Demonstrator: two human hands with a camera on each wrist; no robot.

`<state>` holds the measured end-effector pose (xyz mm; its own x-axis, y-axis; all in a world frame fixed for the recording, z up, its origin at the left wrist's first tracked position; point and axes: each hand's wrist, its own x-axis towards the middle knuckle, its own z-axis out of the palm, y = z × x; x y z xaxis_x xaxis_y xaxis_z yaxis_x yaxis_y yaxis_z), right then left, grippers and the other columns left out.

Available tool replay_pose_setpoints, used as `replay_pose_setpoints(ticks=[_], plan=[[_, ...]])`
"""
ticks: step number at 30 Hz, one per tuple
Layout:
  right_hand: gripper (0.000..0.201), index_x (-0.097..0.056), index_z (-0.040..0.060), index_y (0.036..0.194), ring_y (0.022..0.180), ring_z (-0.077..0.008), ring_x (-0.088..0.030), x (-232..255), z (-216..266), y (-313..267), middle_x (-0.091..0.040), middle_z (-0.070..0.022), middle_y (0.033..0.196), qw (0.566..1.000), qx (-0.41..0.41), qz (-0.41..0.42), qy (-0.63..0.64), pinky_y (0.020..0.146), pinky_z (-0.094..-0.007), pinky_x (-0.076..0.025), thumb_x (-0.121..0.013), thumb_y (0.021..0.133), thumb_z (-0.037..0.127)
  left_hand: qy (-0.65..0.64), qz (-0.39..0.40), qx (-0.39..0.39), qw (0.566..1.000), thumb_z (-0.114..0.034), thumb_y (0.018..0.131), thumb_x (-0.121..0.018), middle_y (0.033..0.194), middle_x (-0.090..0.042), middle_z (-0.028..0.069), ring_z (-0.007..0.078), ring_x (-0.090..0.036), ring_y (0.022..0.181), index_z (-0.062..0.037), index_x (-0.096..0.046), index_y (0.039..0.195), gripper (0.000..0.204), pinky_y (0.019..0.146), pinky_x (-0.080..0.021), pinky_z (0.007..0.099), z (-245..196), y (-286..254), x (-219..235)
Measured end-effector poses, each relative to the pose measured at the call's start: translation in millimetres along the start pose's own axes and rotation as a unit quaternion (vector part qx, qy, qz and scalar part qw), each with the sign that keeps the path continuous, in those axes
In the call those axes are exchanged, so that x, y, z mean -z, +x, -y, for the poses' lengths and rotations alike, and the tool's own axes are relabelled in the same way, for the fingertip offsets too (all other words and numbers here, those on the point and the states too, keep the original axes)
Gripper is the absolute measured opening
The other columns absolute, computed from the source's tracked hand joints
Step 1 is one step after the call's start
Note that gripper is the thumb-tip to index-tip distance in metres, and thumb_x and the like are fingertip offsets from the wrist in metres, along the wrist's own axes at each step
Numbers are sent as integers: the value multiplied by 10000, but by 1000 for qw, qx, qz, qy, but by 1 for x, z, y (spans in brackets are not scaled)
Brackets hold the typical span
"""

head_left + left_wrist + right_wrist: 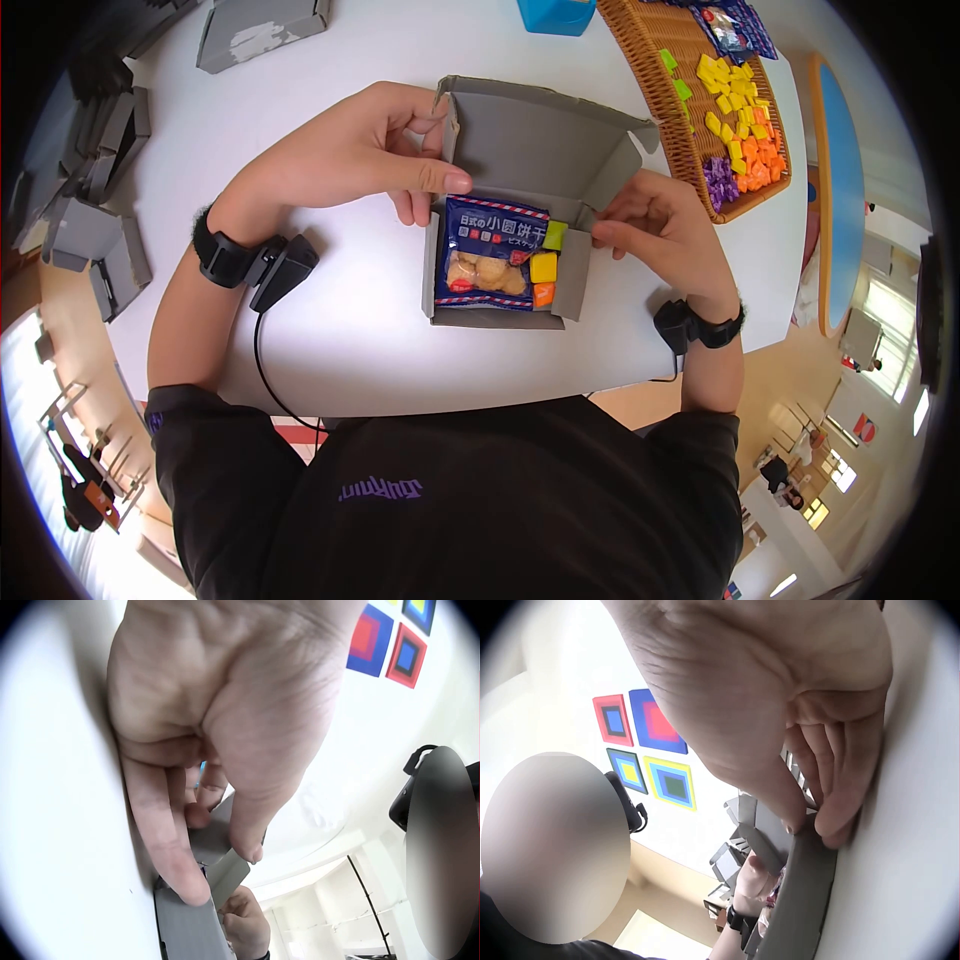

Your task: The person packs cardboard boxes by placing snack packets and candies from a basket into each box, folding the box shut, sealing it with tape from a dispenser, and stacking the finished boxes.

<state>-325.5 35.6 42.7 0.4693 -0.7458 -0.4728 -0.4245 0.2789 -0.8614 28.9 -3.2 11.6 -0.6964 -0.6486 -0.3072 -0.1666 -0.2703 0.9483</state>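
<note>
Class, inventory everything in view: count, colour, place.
Open box: one, grey, between hands
Biscuit packet: one, blue, in box
Small sweets: three, green, yellow, orange, in box
Basket: one, brown, table's right
Loose sweets: many, yellow, orange, purple, green, in basket
Other packets: uncounted, blue, in basket
Other boxes: several, grey, table's left
Tub: one, blue, far edge
Table: one, white, underneath
Wall pictures: four, multicoloured, background
Oval surface: one, blue, beyond basket
Cameras: two, black, wrists
Shirt: one, black, on person
Left hand: one, bare, box's left
Right hand: one, bare, box's right
</note>
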Motion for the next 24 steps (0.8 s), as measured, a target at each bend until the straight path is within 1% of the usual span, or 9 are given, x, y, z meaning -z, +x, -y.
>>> replay_pose_setpoints(ticks=[8,9,11,15,17,20,21,23,24], plan=[[177,-723,-2,1019,795,-102,-741,-12,-2,-4,-769,-49,926,992,46,-85,-82,704,-239,-575,-854,913,51,-6,2,3,1000,-189,985,-836,803,-749,108,199,-772,692,-62,-508,964,353,587,-610,302,0,-1,1],[177,-723,-2,1019,795,-102,-741,-14,0,-6,-769,-49,926,992,47,-84,-82,704,-239,-575,-854,913,51,-6,-5,5,1000,-208,983,-840,780,-730,91,175,-768,697,-63,-511,908,368,588,-616,290,-2,-1,-1],[152,-768,8,1011,796,-107,-749,-23,8,-9,-785,-51,954,974,85,-152,-147,695,-235,-587,-862,897,46,-5,-15,7,1000,-228,982,-844,757,-712,74,150,-764,701,-63,-515,852,391,590,-622,277,-3,-2,-3],[183,-796,14,1058,812,-120,-760,-34,0,-14,-797,-68,975,975,76,-162,-130,692,-244,-599,-858,885,21,-14,-17,12,1000,-202,972,-852,758,-709,71,151,-763,699,-57,-518,856,382,586,-616,276,-7,-2,-3],[205,-814,33,1084,813,-122,-760,-39,-6,-16,-799,-72,990,960,140,-192,-151,697,-251,-608,-849,884,1,-27,-14,18,999,-188,968,-854,757,-705,67,149,-761,695,-53,-522,860,374,584,-611,274,-7,-1,-3],[244,-818,55,1114,793,-160,-761,-33,-7,-18,-778,-86,1021,944,175,-161,-227,677,-276,-602,-852,876,6,-34,-18,61,997,-31,935,-843,803,-765,108,182,-766,684,2,-650,1065,235,619,-613,294,-4,1,-1],[262,-818,66,1121,784,-173,-757,-30,-8,-18,-769,-87,1031,931,204,-137,-269,663,-290,-596,-863,867,20,-41,-13,66,997,-31,935,-843,803,-765,108,182,-766,684,2,-650,1065,235,619,-613,294,-5,2,0],[291,-816,72,1128,776,-192,-748,-26,-10,-20,-760,-86,1024,940,197,-115,-254,652,-305,-588,-880,846,37,-46,-8,65,997,-4,933,-833,824,-772,103,181,-764,680,3,-683,1110,232,627,-614,292,-6,2,0],[321,-813,78,1135,768,-211,-740,-26,-10,-20,-751,-86,1018,944,201,-98,-241,642,-321,-580,-897,825,55,-45,-11,33,998,22,931,-820,826,-768,108,192,-767,694,14,-670,1146,262,631,-620,306,0,1,0]])
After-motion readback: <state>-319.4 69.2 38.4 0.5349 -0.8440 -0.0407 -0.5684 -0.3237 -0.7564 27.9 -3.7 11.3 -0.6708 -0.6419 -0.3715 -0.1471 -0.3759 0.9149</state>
